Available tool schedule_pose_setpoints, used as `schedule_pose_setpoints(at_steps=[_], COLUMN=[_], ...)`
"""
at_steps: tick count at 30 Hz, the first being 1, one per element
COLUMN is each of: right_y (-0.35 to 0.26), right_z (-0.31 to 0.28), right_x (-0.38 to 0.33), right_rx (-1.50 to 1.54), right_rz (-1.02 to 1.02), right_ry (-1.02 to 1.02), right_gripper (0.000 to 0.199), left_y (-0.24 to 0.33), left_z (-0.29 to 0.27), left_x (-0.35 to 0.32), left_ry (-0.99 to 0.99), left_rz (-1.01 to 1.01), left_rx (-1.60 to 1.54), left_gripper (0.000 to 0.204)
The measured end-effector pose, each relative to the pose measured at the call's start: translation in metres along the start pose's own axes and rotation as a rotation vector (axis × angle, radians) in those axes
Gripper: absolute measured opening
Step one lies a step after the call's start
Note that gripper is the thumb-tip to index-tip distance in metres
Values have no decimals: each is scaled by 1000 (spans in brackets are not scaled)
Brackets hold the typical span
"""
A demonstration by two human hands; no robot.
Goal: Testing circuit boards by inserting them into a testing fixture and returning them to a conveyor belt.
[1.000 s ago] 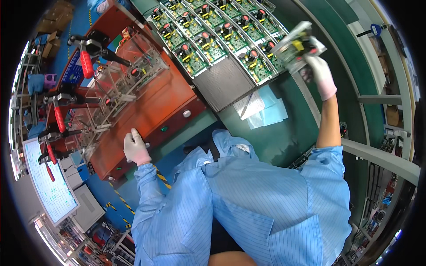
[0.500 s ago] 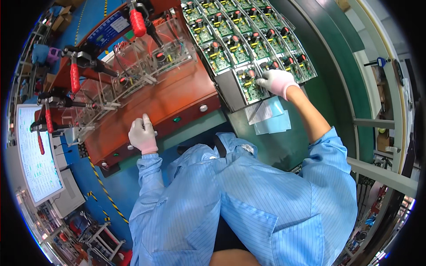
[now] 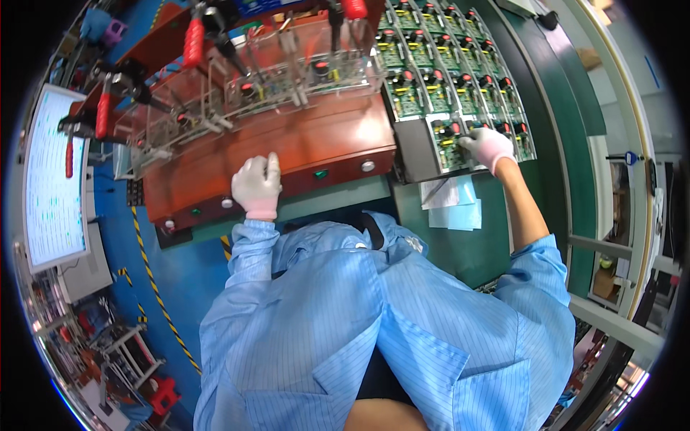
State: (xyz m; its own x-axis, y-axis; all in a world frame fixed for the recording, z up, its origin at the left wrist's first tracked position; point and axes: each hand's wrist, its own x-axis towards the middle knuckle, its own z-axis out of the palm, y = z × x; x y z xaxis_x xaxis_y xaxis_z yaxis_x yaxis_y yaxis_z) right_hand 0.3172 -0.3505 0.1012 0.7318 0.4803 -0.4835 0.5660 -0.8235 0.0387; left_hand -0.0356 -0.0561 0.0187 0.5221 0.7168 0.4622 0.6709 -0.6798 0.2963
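Note:
My left hand (image 3: 257, 185), in a white glove with a pink cuff, is at the front edge of a reddish-brown fixture box (image 3: 316, 140). Its fingers are curled in with the thumb up, and nothing shows in them. My right hand (image 3: 491, 147), gloved alike, reaches into a tray of green circuit boards standing in rows. Thumb and fingers close at the right side of the front-left circuit board (image 3: 451, 152); the fingertips are partly hidden. A bare grey section (image 3: 417, 152) of the tray lies left of that board.
Toggle clamps with red handles (image 3: 194, 43) stand over clear plastic fixtures (image 3: 251, 97) on the box. A green switch (image 3: 320, 174) and silver buttons line its front. Blue and white papers (image 3: 454, 215) lie before the tray. A monitor (image 3: 56, 179) stands at far left.
The whole view has turned, so box and tray sit further right and more level. My left hand's fingers have curled in more. My right hand stays at the same circuit board.

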Motion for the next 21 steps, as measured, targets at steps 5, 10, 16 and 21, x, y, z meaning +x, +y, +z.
schedule_pose_setpoints(at_steps=[5,10,16,21], right_y=[-8,-76,-243,-354], right_z=[0,5,23,33], right_x=[-24,-59,-81,-80], right_rx=[122,711,1046,876], right_rz=[122,10,-521,-932], right_ry=[247,663,295,399], right_gripper=[49,35,20,18], left_y=[-2,-12,-31,-51], left_z=[-5,-12,-23,-31], left_x=[4,6,16,34], left_ry=[-47,-163,-312,-558], left_rz=[29,97,280,274], left_rx=[-8,-50,-152,-122], left_gripper=[41,41,39,31])
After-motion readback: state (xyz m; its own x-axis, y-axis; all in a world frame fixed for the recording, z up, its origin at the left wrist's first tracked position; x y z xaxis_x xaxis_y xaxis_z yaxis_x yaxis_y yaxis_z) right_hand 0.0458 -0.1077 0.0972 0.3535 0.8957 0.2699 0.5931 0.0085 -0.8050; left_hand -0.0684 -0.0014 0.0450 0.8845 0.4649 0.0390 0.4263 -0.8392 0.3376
